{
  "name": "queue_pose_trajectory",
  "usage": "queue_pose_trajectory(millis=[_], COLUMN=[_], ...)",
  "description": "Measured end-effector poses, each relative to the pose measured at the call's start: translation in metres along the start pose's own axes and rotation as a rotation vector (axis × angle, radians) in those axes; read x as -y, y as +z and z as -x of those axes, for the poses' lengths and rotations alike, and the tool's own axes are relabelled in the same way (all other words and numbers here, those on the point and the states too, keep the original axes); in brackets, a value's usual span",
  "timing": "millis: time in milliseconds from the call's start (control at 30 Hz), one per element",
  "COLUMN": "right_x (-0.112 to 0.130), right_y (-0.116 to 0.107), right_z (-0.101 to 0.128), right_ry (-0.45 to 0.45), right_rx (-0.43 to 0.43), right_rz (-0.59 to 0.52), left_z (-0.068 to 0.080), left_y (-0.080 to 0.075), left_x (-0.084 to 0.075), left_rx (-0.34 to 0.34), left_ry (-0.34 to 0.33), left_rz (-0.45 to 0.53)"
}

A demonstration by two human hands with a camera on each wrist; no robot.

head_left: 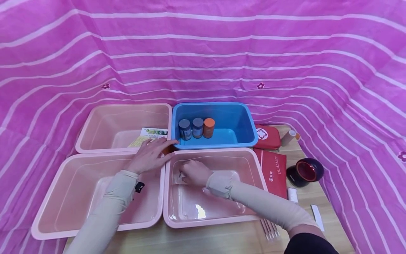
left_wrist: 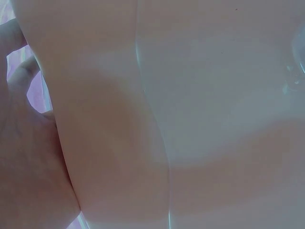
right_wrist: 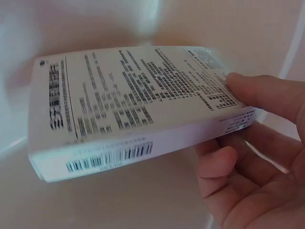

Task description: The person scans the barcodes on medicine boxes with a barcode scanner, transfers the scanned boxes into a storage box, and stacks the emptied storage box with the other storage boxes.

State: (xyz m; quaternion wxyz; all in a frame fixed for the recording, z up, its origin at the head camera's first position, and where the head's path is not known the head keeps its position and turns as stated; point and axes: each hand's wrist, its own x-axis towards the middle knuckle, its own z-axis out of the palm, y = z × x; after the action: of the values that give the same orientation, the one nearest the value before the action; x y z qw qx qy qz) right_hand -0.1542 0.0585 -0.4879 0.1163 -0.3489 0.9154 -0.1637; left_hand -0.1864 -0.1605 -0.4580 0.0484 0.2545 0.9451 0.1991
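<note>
My right hand [head_left: 196, 173] reaches down into the front right pink tub [head_left: 219, 216]. Between its thumb and fingers it pinches the end of a flat white printed carton [right_wrist: 138, 100], which looks like a medicine box and has a barcode along one edge. In the head view that hand covers most of the carton. My left hand [head_left: 151, 156] lies over the rims where the tubs meet, its fingers stretched toward the blue tub [head_left: 222, 145]. Part of this hand [left_wrist: 28, 148] shows against the pink tub wall [left_wrist: 105, 143] in the left wrist view.
Two dark-capped bottles [head_left: 197, 128] and an orange bottle [head_left: 208, 128] stand in the blue tub. The back left pink tub [head_left: 104, 123] holds printed packets [head_left: 153, 132]. Right of the tubs lie red pouches [head_left: 276, 173], a black-and-red object [head_left: 305, 171] and a white roll [head_left: 292, 195].
</note>
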Motion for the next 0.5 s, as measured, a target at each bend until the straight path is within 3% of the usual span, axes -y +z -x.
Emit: queue_pose_trajectory(millis=[500], right_x=[-0.018], right_y=[-0.072], right_z=[0.054], right_ry=[0.039], right_rx=[-0.168], right_rz=[-0.507], left_z=[0.0], left_y=[0.001], left_x=[0.0], left_rx=[0.014], left_ry=[-0.012], left_rz=[0.015])
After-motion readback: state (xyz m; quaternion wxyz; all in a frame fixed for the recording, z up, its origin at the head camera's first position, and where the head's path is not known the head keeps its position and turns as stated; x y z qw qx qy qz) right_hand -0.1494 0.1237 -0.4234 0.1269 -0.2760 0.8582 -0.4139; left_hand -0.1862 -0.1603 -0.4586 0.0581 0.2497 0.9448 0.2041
